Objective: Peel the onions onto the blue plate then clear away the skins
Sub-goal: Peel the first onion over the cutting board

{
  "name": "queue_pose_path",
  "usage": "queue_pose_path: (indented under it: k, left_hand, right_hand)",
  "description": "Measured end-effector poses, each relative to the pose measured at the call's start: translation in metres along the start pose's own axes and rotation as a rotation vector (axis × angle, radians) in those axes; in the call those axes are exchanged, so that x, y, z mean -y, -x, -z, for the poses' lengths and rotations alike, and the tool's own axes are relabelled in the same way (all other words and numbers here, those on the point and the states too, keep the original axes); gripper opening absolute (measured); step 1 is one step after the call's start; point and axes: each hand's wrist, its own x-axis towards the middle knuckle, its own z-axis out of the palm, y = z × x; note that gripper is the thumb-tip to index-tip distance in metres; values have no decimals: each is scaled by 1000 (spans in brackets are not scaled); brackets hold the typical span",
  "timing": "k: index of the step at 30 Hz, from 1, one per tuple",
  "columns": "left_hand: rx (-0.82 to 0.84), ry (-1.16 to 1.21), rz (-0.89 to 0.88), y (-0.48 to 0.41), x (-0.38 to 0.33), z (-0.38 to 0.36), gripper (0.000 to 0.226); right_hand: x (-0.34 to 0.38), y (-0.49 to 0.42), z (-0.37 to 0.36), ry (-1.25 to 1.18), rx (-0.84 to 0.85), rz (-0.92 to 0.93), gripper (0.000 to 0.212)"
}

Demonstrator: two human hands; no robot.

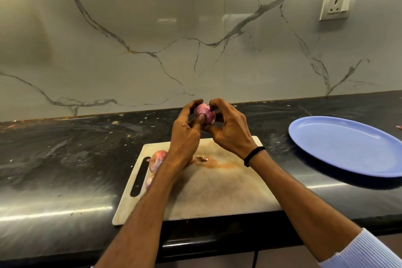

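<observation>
My left hand (185, 135) and right hand (230, 132) both clamp one onion (204, 113) above the cutting board (228, 191), presumably so loosened skin drops there; the blue plate (348, 148) lies right of the board.

Left forearm (141, 213) and right forearm (304, 198) were both bare. On my right wrist I wore a thin black band (253, 155), plain and snug, sitting just behind my right hand (230, 135). My right sleeve (361, 252) was pale blue cloth with fine, close stripes. It ended near the elbow, and its edge showed a small white fray. My left hand (185, 135) was bare, the thumbnail cut short.
</observation>
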Motion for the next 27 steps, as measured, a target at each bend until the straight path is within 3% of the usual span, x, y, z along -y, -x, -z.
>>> queue_pose_path:
  k: [16, 21, 27]
  left_hand:
    - [-14, -38, 9, -3, 6, 5, 39]
    - [-51, -32, 5, -7, 8, 7, 37]
    - [-51, -68, 8, -5, 9, 7, 37]
  right_hand:
    - [-1, -3, -9, -28, -10, -16, 43]
    - [-1, -4, -10, 7, -17, 12, 32]
    - [7, -4, -11, -68, -3, -38, 51]
